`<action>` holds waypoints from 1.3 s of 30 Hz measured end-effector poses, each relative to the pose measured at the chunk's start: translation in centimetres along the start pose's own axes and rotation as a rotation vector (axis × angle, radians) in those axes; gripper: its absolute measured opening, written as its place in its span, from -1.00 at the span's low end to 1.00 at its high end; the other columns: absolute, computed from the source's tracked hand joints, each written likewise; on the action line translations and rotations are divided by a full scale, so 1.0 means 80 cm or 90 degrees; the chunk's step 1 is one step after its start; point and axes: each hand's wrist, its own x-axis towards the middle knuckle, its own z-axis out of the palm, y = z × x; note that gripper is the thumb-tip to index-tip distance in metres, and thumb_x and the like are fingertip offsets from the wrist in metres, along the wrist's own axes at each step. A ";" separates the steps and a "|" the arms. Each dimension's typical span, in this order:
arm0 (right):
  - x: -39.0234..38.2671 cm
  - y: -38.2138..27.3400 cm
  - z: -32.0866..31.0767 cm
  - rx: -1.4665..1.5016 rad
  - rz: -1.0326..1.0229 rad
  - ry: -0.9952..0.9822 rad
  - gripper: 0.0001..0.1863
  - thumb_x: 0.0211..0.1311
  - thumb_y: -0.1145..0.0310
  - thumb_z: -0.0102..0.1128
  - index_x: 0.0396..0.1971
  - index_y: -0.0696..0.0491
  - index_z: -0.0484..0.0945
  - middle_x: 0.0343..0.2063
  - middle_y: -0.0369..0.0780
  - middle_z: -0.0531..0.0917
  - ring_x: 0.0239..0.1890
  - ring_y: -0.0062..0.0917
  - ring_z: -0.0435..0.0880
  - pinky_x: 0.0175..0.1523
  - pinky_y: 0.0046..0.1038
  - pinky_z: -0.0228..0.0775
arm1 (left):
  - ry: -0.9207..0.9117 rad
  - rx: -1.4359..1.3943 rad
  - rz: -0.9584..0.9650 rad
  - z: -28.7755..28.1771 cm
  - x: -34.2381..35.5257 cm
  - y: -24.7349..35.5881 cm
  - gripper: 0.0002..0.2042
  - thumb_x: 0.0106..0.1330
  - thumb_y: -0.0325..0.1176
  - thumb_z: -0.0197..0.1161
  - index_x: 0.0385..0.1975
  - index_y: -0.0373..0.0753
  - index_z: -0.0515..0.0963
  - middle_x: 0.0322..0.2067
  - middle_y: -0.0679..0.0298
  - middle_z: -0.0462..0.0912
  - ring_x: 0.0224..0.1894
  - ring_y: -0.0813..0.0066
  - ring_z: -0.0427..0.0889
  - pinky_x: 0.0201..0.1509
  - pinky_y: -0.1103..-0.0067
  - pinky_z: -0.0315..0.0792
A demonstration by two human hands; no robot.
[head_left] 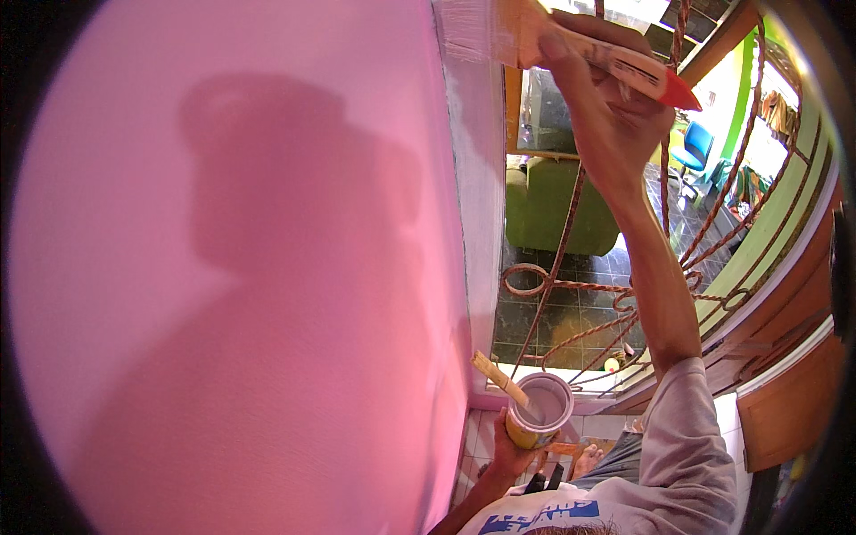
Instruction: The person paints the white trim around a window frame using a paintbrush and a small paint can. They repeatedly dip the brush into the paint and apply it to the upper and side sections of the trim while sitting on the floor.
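High at the top of the view, the right hand point(615, 98) has a paintbrush point(606, 58) firmly in its grip, thumb pressed along the near end of the pale handle, fingers curled round behind, red tip poking out past the palm! The arm is stretched right up, and the pale bristles point left, at the whitish strip point(481, 178) edging the pink wall point(357, 401); whether they touch it, I cannot tell.

Down below, the left hand point(513, 453) is wrapped around a yellow tub point(532, 439), thumb up its left side, a fingertip showing at the right, the rest of the fingers hidden. Greyish-white liquid sits inside that tub, and a wooden stick point(499, 377) leans out over the rim to the left.

Behind the raised arm run the twisted bars of a rusty metal grille point(588, 286), and through them shows a green armchair point(562, 205).
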 end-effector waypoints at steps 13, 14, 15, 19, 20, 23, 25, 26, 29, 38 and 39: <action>-0.008 -0.013 0.011 -0.014 -0.022 -0.067 -0.76 0.25 0.49 0.44 -0.11 0.23 0.68 -0.22 -0.21 0.75 -0.18 -0.63 0.74 -0.02 -0.59 0.59 | -0.095 -0.122 -0.017 -0.014 0.004 -0.001 -0.32 0.40 0.25 -0.03 0.39 -0.06 0.27 0.30 0.10 0.42 0.29 0.02 0.47 0.26 -0.12 0.39; -0.010 -0.013 0.011 -0.036 -0.030 -0.072 -0.76 0.25 0.49 0.44 -0.12 0.22 0.68 -0.23 -0.22 0.75 -0.18 -0.63 0.74 -0.03 -0.59 0.59 | -0.085 -0.115 -0.010 -0.015 0.005 -0.002 -0.32 0.41 0.25 -0.03 0.39 -0.06 0.27 0.30 0.10 0.42 0.29 0.03 0.47 0.26 -0.11 0.39; -0.012 -0.012 0.011 -0.060 -0.040 -0.076 -0.77 0.24 0.49 0.44 -0.13 0.22 0.69 -0.23 -0.22 0.75 -0.18 -0.63 0.74 -0.04 -0.60 0.59 | -0.076 -0.106 -0.005 -0.015 0.005 -0.002 -0.32 0.41 0.25 -0.04 0.39 -0.06 0.27 0.30 0.10 0.41 0.30 0.03 0.47 0.26 -0.11 0.40; -0.008 -0.013 0.013 -0.075 -0.085 -0.066 -0.79 0.23 0.50 0.45 -0.15 0.20 0.70 -0.23 -0.24 0.75 -0.18 -0.64 0.74 -0.07 -0.61 0.59 | -0.122 -0.171 -0.031 -0.009 0.006 -0.001 -0.32 0.42 0.26 -0.04 0.39 -0.06 0.26 0.30 0.10 0.41 0.29 0.03 0.47 0.24 -0.11 0.42; -0.010 -0.013 0.013 -0.083 -0.086 -0.071 -0.78 0.23 0.51 0.46 -0.15 0.20 0.71 -0.23 -0.24 0.75 -0.18 -0.64 0.74 -0.07 -0.61 0.59 | -0.108 -0.176 -0.031 -0.007 0.004 -0.001 -0.32 0.42 0.26 -0.04 0.39 -0.06 0.26 0.30 0.10 0.42 0.29 0.04 0.48 0.24 -0.11 0.43; -0.017 -0.015 0.012 -0.136 -0.082 -0.103 -0.78 0.22 0.51 0.45 -0.15 0.20 0.71 -0.24 -0.24 0.75 -0.18 -0.64 0.74 -0.08 -0.61 0.59 | -0.073 -0.144 -0.027 -0.002 0.003 0.001 -0.32 0.42 0.26 -0.04 0.39 -0.07 0.26 0.28 0.09 0.43 0.26 0.03 0.50 0.21 -0.10 0.45; -0.022 -0.021 0.008 -0.211 -0.062 -0.147 -0.78 0.22 0.52 0.45 -0.15 0.20 0.70 -0.24 -0.23 0.74 -0.18 -0.64 0.74 -0.08 -0.60 0.59 | -0.061 -0.118 -0.024 -0.001 0.002 0.001 -0.32 0.42 0.26 -0.05 0.39 -0.07 0.26 0.27 0.09 0.44 0.25 0.02 0.51 0.18 -0.09 0.46; -0.023 -0.023 0.008 -0.201 -0.068 -0.146 -0.78 0.22 0.52 0.45 -0.14 0.21 0.70 -0.23 -0.23 0.74 -0.18 -0.63 0.74 -0.08 -0.60 0.59 | -0.059 -0.108 -0.022 -0.002 0.002 0.002 -0.32 0.42 0.26 -0.05 0.38 -0.07 0.26 0.26 0.08 0.44 0.24 0.01 0.51 0.17 -0.09 0.47; -0.024 -0.024 0.005 -0.182 -0.104 -0.149 -0.78 0.22 0.54 0.44 -0.14 0.21 0.70 -0.22 -0.21 0.74 -0.18 -0.61 0.73 -0.07 -0.60 0.59 | -0.056 -0.102 -0.020 -0.002 0.002 0.001 -0.32 0.41 0.26 -0.05 0.37 -0.08 0.27 0.25 0.08 0.45 0.23 0.00 0.51 0.15 -0.08 0.47; -0.050 -0.020 -0.002 -0.175 -0.150 -0.169 -0.77 0.23 0.58 0.41 -0.12 0.24 0.65 -0.19 -0.15 0.71 -0.19 -0.57 0.73 -0.09 -0.57 0.61 | -0.037 -0.096 -0.015 -0.001 0.004 0.001 -0.30 0.38 0.30 -0.05 0.36 -0.06 0.29 0.25 0.09 0.46 0.23 0.02 0.51 0.16 -0.05 0.46; -0.056 -0.020 -0.003 -0.183 -0.139 -0.176 -0.76 0.22 0.58 0.41 -0.11 0.24 0.65 -0.18 -0.15 0.71 -0.19 -0.56 0.73 -0.10 -0.57 0.62 | -0.053 -0.103 -0.016 -0.004 0.004 0.000 -0.30 0.38 0.30 -0.05 0.36 -0.06 0.29 0.25 0.09 0.46 0.24 0.03 0.50 0.18 -0.05 0.45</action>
